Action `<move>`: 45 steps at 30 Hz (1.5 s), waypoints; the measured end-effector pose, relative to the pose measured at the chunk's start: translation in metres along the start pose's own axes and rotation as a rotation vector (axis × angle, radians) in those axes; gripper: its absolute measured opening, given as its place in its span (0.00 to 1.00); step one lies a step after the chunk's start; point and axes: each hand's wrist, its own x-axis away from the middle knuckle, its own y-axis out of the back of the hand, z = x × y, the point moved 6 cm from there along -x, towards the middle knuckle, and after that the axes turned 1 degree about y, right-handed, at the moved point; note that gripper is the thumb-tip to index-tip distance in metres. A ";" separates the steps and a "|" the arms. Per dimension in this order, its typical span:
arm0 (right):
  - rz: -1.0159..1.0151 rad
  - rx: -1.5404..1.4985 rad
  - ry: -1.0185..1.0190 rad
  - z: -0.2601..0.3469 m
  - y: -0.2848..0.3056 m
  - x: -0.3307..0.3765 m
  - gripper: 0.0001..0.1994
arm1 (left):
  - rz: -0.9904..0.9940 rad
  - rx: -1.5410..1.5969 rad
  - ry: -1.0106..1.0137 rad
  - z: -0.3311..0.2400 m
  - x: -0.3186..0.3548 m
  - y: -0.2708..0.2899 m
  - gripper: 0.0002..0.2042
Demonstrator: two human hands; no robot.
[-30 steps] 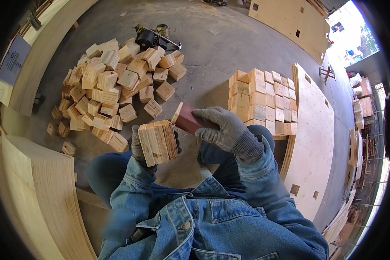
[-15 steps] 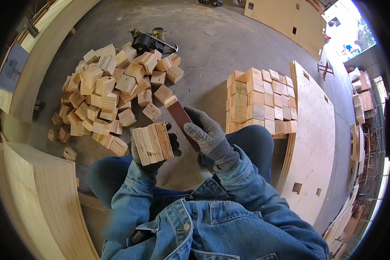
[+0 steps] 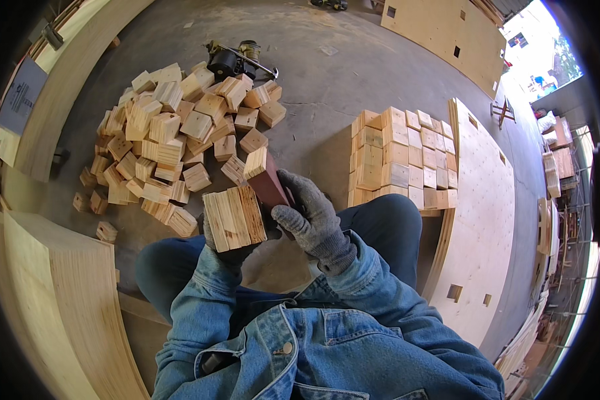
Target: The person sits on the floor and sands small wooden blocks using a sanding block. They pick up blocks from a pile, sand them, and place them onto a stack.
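From the head camera, both your denim-sleeved forearms rise from the lower edge and meet above your knees, elbows bent and drawn in close to your chest. Your left hand (image 3: 228, 245), gloved and mostly hidden, sits beneath a wooden block (image 3: 234, 217), palm up; its fingers are curled closed around the block's underside and left edge, so the block's striped end-grain face tilts up toward you. Your right hand (image 3: 311, 223), in a grey knit glove, comes in from the right with the wrist cocked, and its fingers are wrapped shut around the lower end of a sanding block (image 3: 265, 179), a wood-topped piece with a reddish-brown abrasive face. That sanding block slants up and to the left out of your grip, its lower part touching the upper right corner of the wooden block, while its free end stands clear above your fingertips. Beyond your hands, a loose pile of blocks (image 3: 173, 140) sprawls on the concrete floor (image 3: 327, 87), with a dark power tool (image 3: 237, 60) at its far edge. To your right, a neat stack of blocks (image 3: 400, 157) sits beside a drilled plywood sheet (image 3: 480, 220).
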 end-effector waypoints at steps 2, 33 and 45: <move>-0.041 0.029 0.017 0.001 0.002 0.001 0.32 | 0.023 -0.194 -0.028 -0.003 0.000 -0.001 0.38; -0.179 0.011 -0.062 -0.002 -0.008 0.001 0.31 | -0.060 1.186 0.044 0.000 -0.003 0.001 0.48; -0.155 -0.007 -0.169 -0.004 0.000 0.003 0.31 | -0.233 0.835 0.046 0.008 -0.001 0.018 0.46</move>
